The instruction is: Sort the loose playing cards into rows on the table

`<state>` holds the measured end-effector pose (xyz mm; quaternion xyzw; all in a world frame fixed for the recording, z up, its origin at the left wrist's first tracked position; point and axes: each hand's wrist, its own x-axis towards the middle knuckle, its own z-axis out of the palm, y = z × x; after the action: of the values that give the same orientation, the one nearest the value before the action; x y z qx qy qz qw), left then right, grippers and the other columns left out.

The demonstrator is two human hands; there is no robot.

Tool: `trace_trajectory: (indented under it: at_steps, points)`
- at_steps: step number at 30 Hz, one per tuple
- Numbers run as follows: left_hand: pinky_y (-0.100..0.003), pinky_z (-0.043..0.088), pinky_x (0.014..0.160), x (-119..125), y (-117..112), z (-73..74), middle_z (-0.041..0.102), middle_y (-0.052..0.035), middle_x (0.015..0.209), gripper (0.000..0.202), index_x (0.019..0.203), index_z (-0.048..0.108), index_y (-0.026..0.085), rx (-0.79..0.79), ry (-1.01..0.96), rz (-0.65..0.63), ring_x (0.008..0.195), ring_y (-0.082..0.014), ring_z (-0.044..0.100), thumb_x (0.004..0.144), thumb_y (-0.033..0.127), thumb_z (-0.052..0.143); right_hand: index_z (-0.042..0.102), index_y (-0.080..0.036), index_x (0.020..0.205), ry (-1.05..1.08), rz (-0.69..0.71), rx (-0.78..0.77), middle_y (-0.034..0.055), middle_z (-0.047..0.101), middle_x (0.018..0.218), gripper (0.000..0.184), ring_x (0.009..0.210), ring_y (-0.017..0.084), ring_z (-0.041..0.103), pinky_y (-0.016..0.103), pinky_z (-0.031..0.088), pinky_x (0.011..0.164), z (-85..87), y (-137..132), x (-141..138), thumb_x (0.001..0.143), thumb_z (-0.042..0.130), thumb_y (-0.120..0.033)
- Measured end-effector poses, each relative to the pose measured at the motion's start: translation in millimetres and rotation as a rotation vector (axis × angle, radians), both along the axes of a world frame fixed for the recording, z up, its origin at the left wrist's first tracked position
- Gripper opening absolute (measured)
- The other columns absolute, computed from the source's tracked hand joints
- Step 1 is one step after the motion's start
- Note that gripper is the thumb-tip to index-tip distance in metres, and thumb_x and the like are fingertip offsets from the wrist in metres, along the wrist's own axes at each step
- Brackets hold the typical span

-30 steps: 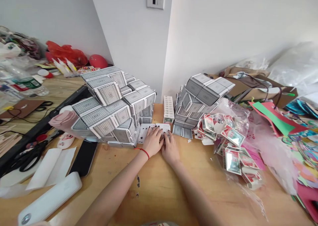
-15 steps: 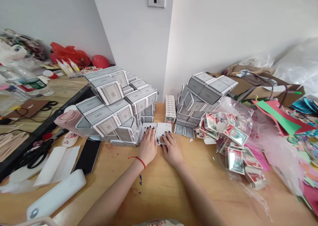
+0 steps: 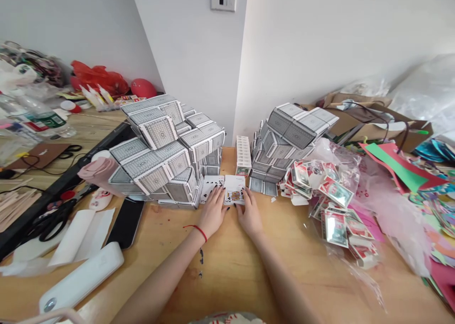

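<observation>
The wooden bench point(image 3: 223, 272) fills the lower middle of the frame. Left of center rises the larger pile of grey-patterned card blocks point(image 3: 159, 165); a smaller pile of similar blocks point(image 3: 293, 129) stands right of center. Between the piles, at the center, both hands lie palm down, unclenched and grasping nothing: the left hand point(image 3: 212, 215) rests fingers over a spade card point(image 3: 209, 182), while the right hand point(image 3: 250, 214) has its fingertips at the right edge of the king card point(image 3: 234, 197). The two cards lie face up, side by side.
</observation>
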<state>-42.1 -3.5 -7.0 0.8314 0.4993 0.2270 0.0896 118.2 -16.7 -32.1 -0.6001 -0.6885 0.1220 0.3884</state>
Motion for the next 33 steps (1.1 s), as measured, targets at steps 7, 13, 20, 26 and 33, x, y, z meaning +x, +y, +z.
trace_trajectory:
  at_steps: [7, 13, 20, 26, 33]
  points:
    - [-0.041, 0.038, 0.092, 10.9, 18.6, 13.4, 0.047, -0.0107, 0.113, 0.045, 0.117, 0.042, 0.015, -0.021, 0.023, -0.013, 0.108, -0.0234, 0.044, 0.074, 0.007, 0.047, 0.037, -0.019, 0.126, 0.101, -0.031, 0.044, 0.0131, 0.044, 0.123, 0.047, 0.117, 0.023, 0.041, 0.042, 0.038, 0.095, -0.1, -0.5, 3.4, 0.079, 0.044, -0.017]
    - [-0.041, 0.043, 0.083, 17.7, 16.5, 25.4, 0.045, -0.008, 0.102, 0.044, 0.108, 0.047, 0.019, 0.002, -0.013, 0.022, 0.096, -0.0224, 0.047, 0.068, 0.0, 0.048, 0.039, -0.019, 0.124, 0.194, -0.133, 0.064, 0.0121, 0.048, 0.113, 0.047, 0.102, 0.022, 0.05, 0.04, 0.043, 0.088, 3.2, -5.1, 4.8, 0.078, 0.048, -0.02]
    - [-0.034, 0.045, 0.085, 8.0, -17.6, 27.8, 0.046, -0.0068, 0.105, 0.034, 0.105, 0.047, 0.02, -0.005, -0.117, -0.049, 0.1, -0.0179, 0.049, 0.077, 0.002, 0.039, 0.047, -0.019, 0.117, 0.154, -0.081, 0.018, 0.0091, 0.057, 0.091, 0.035, 0.084, 0.021, 0.054, 0.04, 0.046, 0.078, 4.9, -25.0, 0.9, 0.083, 0.042, -0.021]
    - [-0.039, 0.043, 0.09, -15.4, -29.8, 23.2, 0.048, -0.0098, 0.11, 0.04, 0.116, 0.045, 0.019, 0.072, -0.053, 0.093, 0.105, -0.0207, 0.048, 0.08, 0.004, 0.036, 0.047, -0.02, 0.118, 0.159, 0.037, 0.021, 0.0101, 0.059, 0.094, 0.035, 0.084, 0.02, 0.056, 0.036, 0.048, 0.076, 2.2, -20.5, -20.5, 0.084, 0.04, -0.021]
    - [-0.048, 0.03, 0.101, -13.4, -26.0, 8.9, 0.033, -0.0122, 0.135, 0.046, 0.129, 0.033, 0.015, 0.124, 0.088, 0.102, 0.128, -0.0261, 0.025, 0.083, 0.011, 0.033, 0.046, -0.016, 0.122, 0.115, 0.015, 0.049, 0.0138, 0.054, 0.114, 0.04, 0.108, 0.022, 0.049, 0.04, 0.043, 0.09, 1.9, 4.1, -45.2, 0.083, 0.037, -0.018]
